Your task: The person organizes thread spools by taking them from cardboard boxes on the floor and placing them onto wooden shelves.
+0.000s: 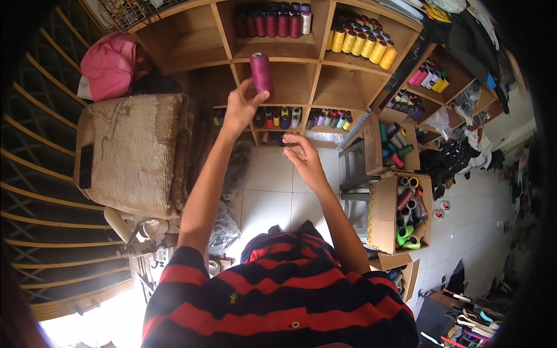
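Observation:
A magenta thread spool [261,75] is gripped near its lower end by my left hand [242,107], raised in front of the wooden shelf [275,55]. My right hand [303,155] hangs lower and to the right, fingers apart and slightly curled, with nothing in it. Behind the held spool is a middle compartment; above it a compartment holds dark red spools [272,24] and one white spool [306,23]. Yellow spools [361,43] stand in rows in the upper right compartment. Mixed-colour spools [277,118] line the low compartments nearest my hands.
On the right, an open cardboard box [383,211] of mixed spools stands by grey stools [354,168], with another spool box [400,142] beyond. To the left are folded sacking [130,153], a dark phone-like slab [86,166], a pink bag [107,66] and a sewing machine [154,235].

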A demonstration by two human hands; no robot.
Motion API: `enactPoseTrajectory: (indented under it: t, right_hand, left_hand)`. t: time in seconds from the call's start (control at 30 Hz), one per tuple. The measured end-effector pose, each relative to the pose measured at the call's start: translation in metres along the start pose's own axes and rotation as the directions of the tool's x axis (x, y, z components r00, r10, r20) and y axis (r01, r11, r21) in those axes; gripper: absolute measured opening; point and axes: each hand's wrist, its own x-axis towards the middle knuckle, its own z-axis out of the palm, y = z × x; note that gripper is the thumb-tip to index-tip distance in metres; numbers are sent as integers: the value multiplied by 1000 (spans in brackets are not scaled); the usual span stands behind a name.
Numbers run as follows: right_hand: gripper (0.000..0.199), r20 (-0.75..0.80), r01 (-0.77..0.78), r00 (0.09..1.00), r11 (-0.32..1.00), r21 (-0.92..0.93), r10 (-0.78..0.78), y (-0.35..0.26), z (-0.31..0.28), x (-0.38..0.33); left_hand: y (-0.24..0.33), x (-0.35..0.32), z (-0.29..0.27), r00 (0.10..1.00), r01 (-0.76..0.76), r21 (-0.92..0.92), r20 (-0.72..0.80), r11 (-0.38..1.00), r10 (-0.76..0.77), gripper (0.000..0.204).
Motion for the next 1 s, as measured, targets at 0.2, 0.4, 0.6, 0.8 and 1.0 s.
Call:
enactPoseTrajectory:
  t: [0.2,0.4,0.6,0.8,1.0]
  right_hand:
    - [25,11,-51,999,999,-9,51,38,-20,46]
    - [25,24,-123,992,992,-4,123,67,-52,118]
    - [25,42,-81,996,997,18,80,73,-69,186]
    - [25,1,-150,989,988,38,150,84,-84,220]
    - [27,-20,-197,980,978,70,199,99,-89,238]
  left_hand:
    - [-34,97,-11,998,21,155,-54,988,-13,42]
    - [-69,187,2,979,-18,342,-187,940,86,46]
    - [-120,256,21,976,41,387,-211,921,45,48]
    - [-158,300,53,984,56,457,-178,888,29,52]
    - [-192,320,68,973,12,492,-208,870,104,51]
